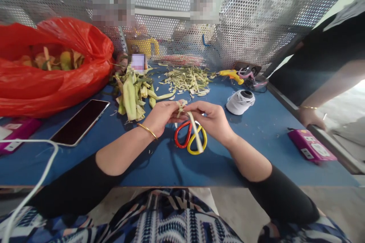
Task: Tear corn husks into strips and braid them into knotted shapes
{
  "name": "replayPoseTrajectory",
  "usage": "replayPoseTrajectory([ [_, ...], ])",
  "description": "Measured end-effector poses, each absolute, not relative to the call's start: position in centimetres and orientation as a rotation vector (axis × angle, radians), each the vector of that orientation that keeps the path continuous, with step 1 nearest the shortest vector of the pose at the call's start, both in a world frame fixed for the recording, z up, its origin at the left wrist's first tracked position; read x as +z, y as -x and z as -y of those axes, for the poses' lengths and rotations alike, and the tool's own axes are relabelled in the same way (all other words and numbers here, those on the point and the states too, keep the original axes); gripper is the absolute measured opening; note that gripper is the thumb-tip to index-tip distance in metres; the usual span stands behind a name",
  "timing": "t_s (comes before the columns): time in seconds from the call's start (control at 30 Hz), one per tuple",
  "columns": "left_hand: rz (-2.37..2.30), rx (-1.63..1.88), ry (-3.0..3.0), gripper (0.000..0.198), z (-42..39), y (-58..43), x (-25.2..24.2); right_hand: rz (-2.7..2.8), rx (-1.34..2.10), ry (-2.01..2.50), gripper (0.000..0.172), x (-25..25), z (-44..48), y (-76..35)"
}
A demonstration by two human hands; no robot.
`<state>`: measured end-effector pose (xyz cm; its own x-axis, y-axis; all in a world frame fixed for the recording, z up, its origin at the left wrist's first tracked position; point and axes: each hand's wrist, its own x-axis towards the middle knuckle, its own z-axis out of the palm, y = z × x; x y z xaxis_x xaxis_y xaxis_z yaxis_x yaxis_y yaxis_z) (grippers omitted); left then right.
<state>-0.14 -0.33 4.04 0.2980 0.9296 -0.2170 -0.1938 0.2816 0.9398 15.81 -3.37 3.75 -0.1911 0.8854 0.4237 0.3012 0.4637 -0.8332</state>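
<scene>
Both hands meet over the middle of the blue table, working on a pale green strip of husk or leaf that is folded or knotted at its upper end. My left hand pinches the knotted end between thumb and fingers. Opposite it, my right hand has its fingers closed on the same piece, and the strip's loose tail hangs down toward me. Just below the hands lie scissors with one red and one yellow handle loop; their blades are mostly hidden under the hands.
Green husks and a heap of cut scraps lie behind my hands. A red plastic bag and phone are left. White thread spool, yellow glue gun and purple pack are right. Another person's hand rests at the right edge.
</scene>
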Motion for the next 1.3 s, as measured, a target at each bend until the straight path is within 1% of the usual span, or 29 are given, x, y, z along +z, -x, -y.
replayPoseTrajectory([
  [0.07,-0.924,0.853,-1.047,0.029,0.5,0.2,4.0,1.756,0.492,1.042,0.01,3.7,3.3,-15.9],
  [0.1,-0.906,0.816,-1.08,0.032,0.6,0.2,4.0,1.753,0.418,1.045,0.011,3.7,3.3,-15.9],
  [0.17,-0.874,0.755,-1.131,0.036,0.7,0.3,3.9,1.743,0.381,1.087,0.012,3.6,3.2,-15.9],
  [0.37,-0.813,0.663,-1.167,0.041,0.7,0.6,3.9,1.806,0.421,1.3,0.022,3.7,3.1,-15.7],
  [0.5,-0.826,0.644,-1.169,0.042,0.8,0.5,4.2,1.773,0.481,1.342,0.024,3.6,3.1,-15.5],
  [0.63,-0.922,0.717,-1.108,0.043,0.9,0.4,4.1,1.66,0.528,1.368,0.029,3.3,3.0,-15.3],
  [0.73,-0.969,0.814,-1.113,0.043,0.9,0.2,3.8,1.61,0.576,1.401,0.03,3.0,2.8,-15.2],
  [0.97,-1.041,0.947,-1.207,0.035,1.0,-0.3,3.8,1.496,0.729,1.364,0.031,2.9,2.7,-15.1],
  [1.07,-1.015,0.95,-1.172,0.031,1.0,-0.2,4.0,1.405,0.869,1.353,0.032,3.1,2.8,-15.0],
  [1.17,-0.931,0.88,-1.099,0.025,0.9,0.2,4.2,1.269,1.021,1.334,0.032,3.4,2.8,-14.9],
  [1.3,-0.81,0.82,-1.046,0.026,1.0,0.4,4.2,1.23,0.917,1.335,0.032,3.3,2.8,-15.0],
])
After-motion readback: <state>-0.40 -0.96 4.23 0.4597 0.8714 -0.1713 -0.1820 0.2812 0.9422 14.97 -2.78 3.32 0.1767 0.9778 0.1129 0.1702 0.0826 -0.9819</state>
